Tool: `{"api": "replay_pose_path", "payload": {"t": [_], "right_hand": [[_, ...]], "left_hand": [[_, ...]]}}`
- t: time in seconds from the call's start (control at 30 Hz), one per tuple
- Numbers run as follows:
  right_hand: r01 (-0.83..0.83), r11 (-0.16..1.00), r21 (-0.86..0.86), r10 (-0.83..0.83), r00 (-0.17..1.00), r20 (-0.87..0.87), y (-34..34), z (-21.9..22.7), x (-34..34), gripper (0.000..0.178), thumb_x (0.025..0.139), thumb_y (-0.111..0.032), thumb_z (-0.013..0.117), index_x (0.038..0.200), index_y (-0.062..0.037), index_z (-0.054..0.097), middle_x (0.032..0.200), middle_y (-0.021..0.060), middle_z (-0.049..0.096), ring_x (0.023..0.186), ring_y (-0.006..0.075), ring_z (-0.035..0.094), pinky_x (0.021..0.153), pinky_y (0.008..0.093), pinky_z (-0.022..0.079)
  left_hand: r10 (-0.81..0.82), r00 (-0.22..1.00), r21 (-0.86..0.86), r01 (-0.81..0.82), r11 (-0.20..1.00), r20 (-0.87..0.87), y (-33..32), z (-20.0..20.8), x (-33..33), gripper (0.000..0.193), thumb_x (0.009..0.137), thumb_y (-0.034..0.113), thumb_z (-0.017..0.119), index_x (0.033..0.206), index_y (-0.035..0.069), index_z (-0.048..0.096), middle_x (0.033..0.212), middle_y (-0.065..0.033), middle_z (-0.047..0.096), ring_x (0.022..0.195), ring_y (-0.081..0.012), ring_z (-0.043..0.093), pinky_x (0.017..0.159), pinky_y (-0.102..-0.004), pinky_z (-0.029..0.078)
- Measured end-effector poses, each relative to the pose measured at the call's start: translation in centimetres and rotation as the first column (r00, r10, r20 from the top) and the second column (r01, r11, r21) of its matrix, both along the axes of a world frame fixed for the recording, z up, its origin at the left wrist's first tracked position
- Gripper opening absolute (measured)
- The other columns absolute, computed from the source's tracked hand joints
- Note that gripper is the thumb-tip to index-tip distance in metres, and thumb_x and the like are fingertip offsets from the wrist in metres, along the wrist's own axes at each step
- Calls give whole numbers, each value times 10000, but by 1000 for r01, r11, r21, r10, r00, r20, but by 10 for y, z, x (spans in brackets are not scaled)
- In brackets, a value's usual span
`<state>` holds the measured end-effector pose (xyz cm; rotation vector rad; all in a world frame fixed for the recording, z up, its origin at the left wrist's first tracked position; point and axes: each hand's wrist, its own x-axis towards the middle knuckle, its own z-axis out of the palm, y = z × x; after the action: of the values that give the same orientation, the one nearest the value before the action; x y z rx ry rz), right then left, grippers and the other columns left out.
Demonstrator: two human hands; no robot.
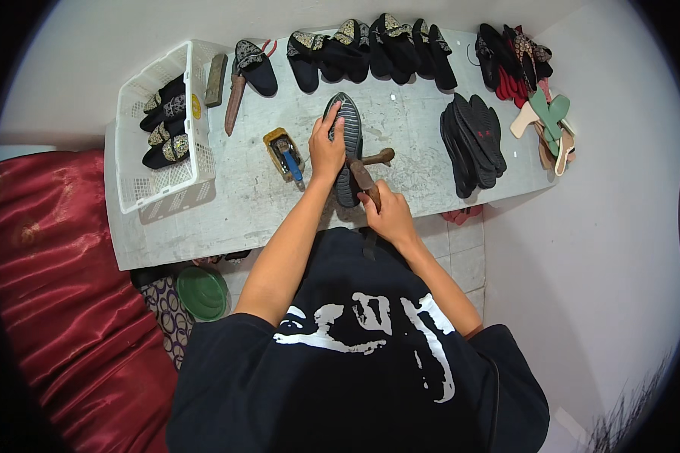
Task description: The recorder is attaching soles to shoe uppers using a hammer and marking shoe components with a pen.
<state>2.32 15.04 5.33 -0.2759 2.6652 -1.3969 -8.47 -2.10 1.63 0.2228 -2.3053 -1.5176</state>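
Note:
A black shoe (345, 185) lies sole up near the middle of the table, its ridged tread facing me. My left hand (327, 155) rests over the shoe's upper left side, fingers reaching onto the sole and holding it. In my right hand (391, 215) is a rusty brown hammer (364, 178), the fingers wrapped around its handle. The hammer's head lies against or just over the sole's right edge; whether it touches, I cannot tell. Left of my left hand sits a yellowish tub (273, 137) with a blue-handled brush (292, 162) across it.
A white plastic basket (121, 162) of shoes stands at the left. Black shoes (347, 57) line the far edge, beside a knife-like tool (235, 102) and a dark block (216, 79). Black soles (472, 143) are stacked right, near green and beige shoe-shaped pieces (549, 113).

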Motion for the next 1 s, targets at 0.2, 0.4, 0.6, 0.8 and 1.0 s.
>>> {"api": "replay_pose_path", "payload": {"t": [0.2, 0.4, 0.6, 0.8, 1.0], "right_hand": [[46, 998, 40, -48, 998, 52, -1, 7, 16, 333, 955, -282, 737, 909, -18, 540, 677, 232, 641, 660, 484, 654, 562, 503, 483], [52, 998, 41, -54, 997, 47, 4, 8, 29, 336, 955, -276, 739, 895, -17, 534, 656, 216, 632, 633, 467, 651, 545, 483, 480], [83, 995, 49, -89, 990, 112, 5, 14, 30, 341, 939, -275, 758, 867, -16, 547, 658, 218, 632, 643, 461, 661, 551, 486, 482], [58, 995, 76, -67, 989, 135, 15, 5, 34, 228, 882, -167, 750, 885, -23, 573, 697, 239, 650, 705, 476, 670, 597, 505, 497], [0, 992, 128, -13, 995, 95, 16, 5, 28, 257, 910, -163, 751, 879, 6, 560, 652, 235, 603, 663, 486, 629, 577, 476, 465]], "left_hand": [[16, 997, -54, -12, 998, 72, 2, 4, 2, 376, 1071, 310, 572, 1426, 214, 651, 1059, -198, 662, 1002, -410, 660, 896, -450, 517], [28, 999, -124, -23, 992, 40, 2, 4, 2, 383, 1083, 310, 560, 1443, 204, 639, 991, -190, 657, 937, -370, 667, 867, -416, 515], [29, 999, -140, -24, 990, 29, 3, 5, 1, 388, 1085, 310, 553, 1446, 195, 635, 998, -197, 656, 953, -382, 666, 873, -428, 516], [40, 998, -145, -31, 989, 57, 3, 7, 1, 384, 1085, 295, 548, 1444, 188, 635, 996, -196, 659, 947, -385, 667, 871, -434, 518], [45, 998, -143, -38, 989, 41, 4, 6, -4, 371, 1071, 256, 569, 1426, 186, 650, 1019, -193, 674, 965, -383, 674, 879, -432, 520]]}}
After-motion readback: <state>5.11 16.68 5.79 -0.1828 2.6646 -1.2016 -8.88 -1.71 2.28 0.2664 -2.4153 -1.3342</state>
